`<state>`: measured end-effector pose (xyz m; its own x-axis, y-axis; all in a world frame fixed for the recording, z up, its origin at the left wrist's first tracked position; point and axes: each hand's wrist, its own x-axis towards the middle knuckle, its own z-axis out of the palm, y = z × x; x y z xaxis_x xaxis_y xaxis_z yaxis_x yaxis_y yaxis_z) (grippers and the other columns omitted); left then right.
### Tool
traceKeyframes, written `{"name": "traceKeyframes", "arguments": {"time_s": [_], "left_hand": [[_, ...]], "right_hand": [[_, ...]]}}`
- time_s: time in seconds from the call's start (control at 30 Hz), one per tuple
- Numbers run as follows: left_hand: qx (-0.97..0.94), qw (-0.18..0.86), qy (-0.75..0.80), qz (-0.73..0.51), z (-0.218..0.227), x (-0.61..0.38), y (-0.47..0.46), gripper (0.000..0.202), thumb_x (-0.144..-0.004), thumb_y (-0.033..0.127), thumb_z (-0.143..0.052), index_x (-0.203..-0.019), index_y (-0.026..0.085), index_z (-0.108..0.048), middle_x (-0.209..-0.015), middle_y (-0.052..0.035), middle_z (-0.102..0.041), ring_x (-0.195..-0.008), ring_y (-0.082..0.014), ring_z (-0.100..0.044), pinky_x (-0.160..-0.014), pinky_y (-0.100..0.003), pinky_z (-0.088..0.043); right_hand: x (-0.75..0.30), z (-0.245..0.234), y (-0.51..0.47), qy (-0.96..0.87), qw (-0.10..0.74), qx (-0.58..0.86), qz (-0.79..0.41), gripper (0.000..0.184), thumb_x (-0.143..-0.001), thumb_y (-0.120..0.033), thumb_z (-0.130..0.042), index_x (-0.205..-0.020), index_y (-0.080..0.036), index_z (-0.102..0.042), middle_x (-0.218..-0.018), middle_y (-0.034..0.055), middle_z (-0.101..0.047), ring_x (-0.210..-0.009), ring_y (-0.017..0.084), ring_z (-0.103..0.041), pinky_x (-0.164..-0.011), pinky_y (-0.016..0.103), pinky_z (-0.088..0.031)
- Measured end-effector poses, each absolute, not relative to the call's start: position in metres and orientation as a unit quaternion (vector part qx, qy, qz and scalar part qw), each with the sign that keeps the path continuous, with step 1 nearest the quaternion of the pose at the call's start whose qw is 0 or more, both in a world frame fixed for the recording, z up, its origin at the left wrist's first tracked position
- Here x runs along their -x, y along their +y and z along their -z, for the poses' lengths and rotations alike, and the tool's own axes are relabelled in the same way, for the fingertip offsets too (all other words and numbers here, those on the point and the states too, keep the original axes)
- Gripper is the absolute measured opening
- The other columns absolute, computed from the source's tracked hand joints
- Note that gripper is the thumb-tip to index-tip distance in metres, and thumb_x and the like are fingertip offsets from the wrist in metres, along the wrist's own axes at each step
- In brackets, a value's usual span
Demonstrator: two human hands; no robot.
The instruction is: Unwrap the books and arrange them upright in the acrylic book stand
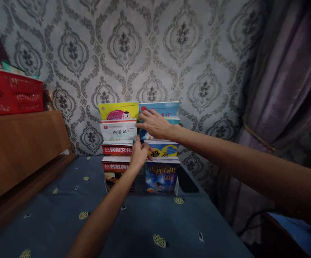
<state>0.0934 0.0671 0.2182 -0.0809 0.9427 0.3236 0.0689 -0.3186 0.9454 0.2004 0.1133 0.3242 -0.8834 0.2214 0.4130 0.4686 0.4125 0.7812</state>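
Two columns of upright books stand in stepped rows before the wall. My right hand [155, 124] reaches over the right column, fingers stretched left and apart, their tips near the white book [117, 131] and the light blue book [168, 106]. Lower down, in the gap between the columns, is my left hand [140, 153]; its fingers are spread, one pointing up and others towards the yellow-and-blue book [166, 149]. A yellow book [117, 107] stands at the back left. In front are a red-topped book [114, 166] and a dark blue book [162, 177]. The holder between them is mostly hidden.
Beneath the books lies a dark blue patterned cloth [133, 229]. A black flat object [187, 181] rests right of them. On the left, a red basket [12, 91] sits on a wooden cabinet [23, 147]. A tied curtain [263, 107] hangs on the right.
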Motion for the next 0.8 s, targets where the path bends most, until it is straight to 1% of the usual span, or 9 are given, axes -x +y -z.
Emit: {"name": "traceKeyframes", "arguments": {"time_s": [0.2,0.33,0.4,0.5,0.57,0.6,0.63,0.67,0.8], "left_hand": [[-0.576,0.38,0.45,-0.567,-0.225,-0.091,0.068,0.057,-0.09,0.009,-0.042,-0.146,0.011,-0.03,-0.06,0.0057,-0.063,-0.031,-0.0072,-0.049,-0.039,-0.017,-0.04],[-0.577,0.382,0.45,-0.564,-0.226,-0.09,0.068,0.053,-0.09,0.01,-0.043,-0.142,0.012,-0.034,-0.059,0.0076,-0.06,-0.031,-0.0066,-0.05,-0.039,-0.015,-0.039],[-0.577,0.386,0.448,-0.563,-0.225,-0.089,0.068,0.056,-0.09,0.011,-0.043,-0.145,0.013,-0.031,-0.059,0.0077,-0.059,-0.031,-0.0064,-0.05,-0.038,-0.015,-0.036],[-0.571,0.399,0.447,-0.562,-0.224,-0.085,0.068,0.061,-0.091,0.013,-0.043,-0.15,0.011,-0.026,-0.058,0.0073,-0.06,-0.03,-0.0064,-0.049,-0.036,-0.015,-0.032],[-0.564,0.407,0.445,-0.564,-0.224,-0.084,0.067,0.064,-0.091,0.013,-0.043,-0.151,0.008,-0.024,-0.056,0.0068,-0.06,-0.029,-0.007,-0.048,-0.035,-0.015,-0.03],[-0.561,0.41,0.444,-0.565,-0.224,-0.084,0.067,0.064,-0.091,0.014,-0.043,-0.152,0.007,-0.024,-0.055,0.0066,-0.06,-0.029,-0.0074,-0.048,-0.035,-0.016,-0.029],[-0.56,0.412,0.442,-0.567,-0.224,-0.083,0.067,0.064,-0.091,0.014,-0.043,-0.152,0.007,-0.024,-0.054,0.0064,-0.059,-0.029,-0.0077,-0.048,-0.034,-0.016,-0.027],[-0.56,0.411,0.439,-0.57,-0.224,-0.084,0.067,0.065,-0.091,0.014,-0.044,-0.152,0.006,-0.024,-0.054,0.0063,-0.059,-0.029,-0.0079,-0.048,-0.034,-0.015,-0.025],[-0.553,0.414,0.439,-0.575,-0.223,-0.085,0.068,0.067,-0.09,0.017,-0.047,-0.153,0.007,-0.023,-0.054,0.0054,-0.06,-0.03,-0.0084,-0.05,-0.033,-0.015,-0.018]], "right_hand": [[-0.199,-0.324,0.114,-0.833,0.13,0.213,0.494,0.023,-0.093,-0.016,-0.057,-0.112,-0.026,-0.067,-0.111,0.0088,-0.063,-0.107,0.028,-0.049,-0.094,0.04,-0.034],[-0.207,-0.32,0.109,-0.853,0.168,0.216,0.445,0.03,-0.091,-0.012,-0.054,-0.117,-0.023,-0.065,-0.123,0.0107,-0.063,-0.117,0.029,-0.05,-0.103,0.045,-0.031],[-0.221,-0.314,0.104,-0.849,0.244,0.241,0.402,0.04,-0.09,-0.009,-0.052,-0.127,-0.021,-0.061,-0.135,0.0129,-0.059,-0.126,0.03,-0.047,-0.108,0.048,-0.029],[-0.253,-0.296,0.099,-0.784,0.426,0.337,0.299,0.049,-0.091,-0.01,-0.045,-0.14,-0.016,-0.05,-0.146,0.0163,-0.051,-0.133,0.03,-0.045,-0.11,0.048,-0.032],[-0.274,-0.281,0.101,-0.72,0.523,0.419,0.182,0.051,-0.091,-0.014,-0.042,-0.142,-0.01,-0.048,-0.143,0.0191,-0.054,-0.133,0.03,-0.047,-0.11,0.047,-0.036],[-0.283,-0.273,0.103,-0.692,0.545,0.462,0.102,0.051,-0.091,-0.015,-0.042,-0.141,-0.009,-0.049,-0.14,0.019,-0.057,-0.13,0.029,-0.051,-0.109,0.045,-0.039],[-0.289,-0.265,0.106,-0.669,0.549,0.5,0.016,0.05,-0.09,-0.016,-0.041,-0.138,-0.01,-0.053,-0.135,0.017,-0.062,-0.125,0.028,-0.056,-0.107,0.044,-0.042],[-0.294,-0.258,0.11,-0.662,0.542,0.517,-0.014,0.047,-0.089,-0.016,-0.04,-0.132,-0.01,-0.059,-0.126,0.0158,-0.068,-0.116,0.027,-0.062,-0.101,0.042,-0.047],[-0.296,-0.238,0.12,-0.662,0.517,0.539,-0.07,0.04,-0.081,-0.015,-0.045,-0.108,-0.015,-0.075,-0.093,0.0072,-0.078,-0.093,0.024,-0.071,-0.086,0.033,-0.054]]}}
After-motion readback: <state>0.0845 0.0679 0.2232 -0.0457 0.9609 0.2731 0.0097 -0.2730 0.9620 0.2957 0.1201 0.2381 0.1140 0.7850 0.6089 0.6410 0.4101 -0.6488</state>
